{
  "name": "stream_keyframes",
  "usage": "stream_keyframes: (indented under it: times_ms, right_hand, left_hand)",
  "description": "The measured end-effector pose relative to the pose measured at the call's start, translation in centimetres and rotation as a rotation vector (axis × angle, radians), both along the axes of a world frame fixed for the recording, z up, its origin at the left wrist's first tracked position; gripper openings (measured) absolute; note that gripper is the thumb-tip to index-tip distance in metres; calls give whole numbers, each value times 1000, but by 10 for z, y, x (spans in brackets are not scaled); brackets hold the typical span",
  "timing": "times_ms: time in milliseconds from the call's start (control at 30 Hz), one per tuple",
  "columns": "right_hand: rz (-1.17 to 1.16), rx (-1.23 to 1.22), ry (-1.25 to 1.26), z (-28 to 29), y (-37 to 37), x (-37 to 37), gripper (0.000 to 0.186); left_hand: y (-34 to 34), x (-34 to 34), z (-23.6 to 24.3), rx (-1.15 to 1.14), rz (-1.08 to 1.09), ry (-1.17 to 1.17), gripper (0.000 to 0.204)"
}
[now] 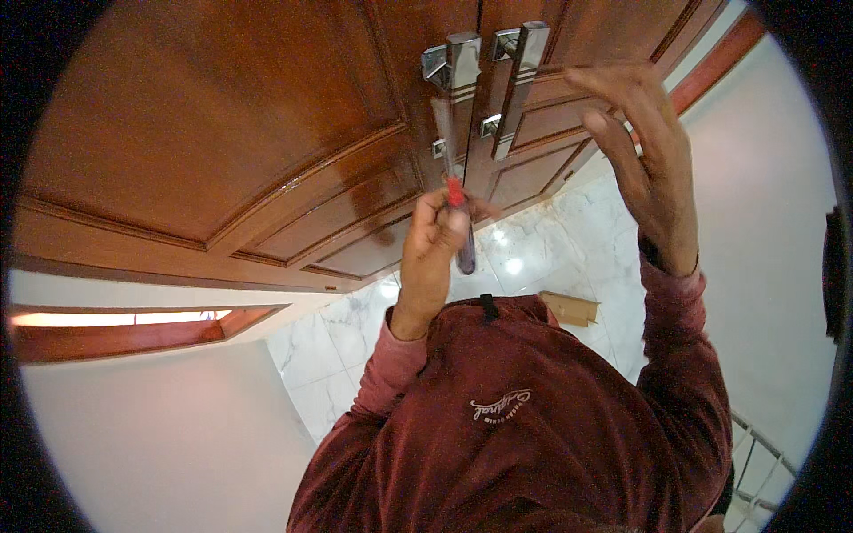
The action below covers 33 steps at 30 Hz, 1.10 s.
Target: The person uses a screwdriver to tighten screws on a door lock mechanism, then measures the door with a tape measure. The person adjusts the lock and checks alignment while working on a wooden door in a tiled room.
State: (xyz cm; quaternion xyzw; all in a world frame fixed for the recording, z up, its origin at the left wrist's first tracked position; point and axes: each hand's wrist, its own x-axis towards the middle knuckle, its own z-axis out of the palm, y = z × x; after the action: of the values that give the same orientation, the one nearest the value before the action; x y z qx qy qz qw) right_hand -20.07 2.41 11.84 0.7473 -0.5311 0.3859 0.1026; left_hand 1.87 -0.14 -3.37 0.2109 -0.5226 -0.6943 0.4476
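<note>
Left hand (431, 253) I see wrapped round a screwdriver with dark handle, red collar and slim metal shaft (456, 192), just above centre; right hand (656, 169), 2 o'clock, empty-looking, fingers apart. Tool probably light, stiff, smooth-handled; best gripped by the thick handle. Long axis roughly 12-to-6, shaft toward 12, near the left chrome bar-shaped door handle (463, 67). Tip blurred; can't tell contact. Glossy brown panelled wooden doors (249, 115) beyond.

1. Likely a home's entrance or hallway: varnished, panelled wooden double doors (222, 115) carry long chrome handles (520, 89).
2. Glossy, marble-look floor tiles (333, 342) run up to plain pale walls (160, 426).
3. A light-coloured railing (764, 441) shows by the right wall's lower edge.
</note>
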Motion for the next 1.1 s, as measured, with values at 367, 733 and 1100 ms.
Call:
stream_keyframes:
  times_ms: [367, 733, 1100]
  right_hand:
    - [-290, 512, -927, -78, 26, 118, 48]
    - [-684, 361, -429, -36, -1, 144, 32]
    - [-692, 450, -362, -16, -16, 137, 28]
  left_hand:
    - [-82, -12, 17, -179, -261, 170, 42]
    - [-153, -32, -7, -346, 62, -36, 44]
    - [-164, -35, -11, -480, 166, -231, 31]
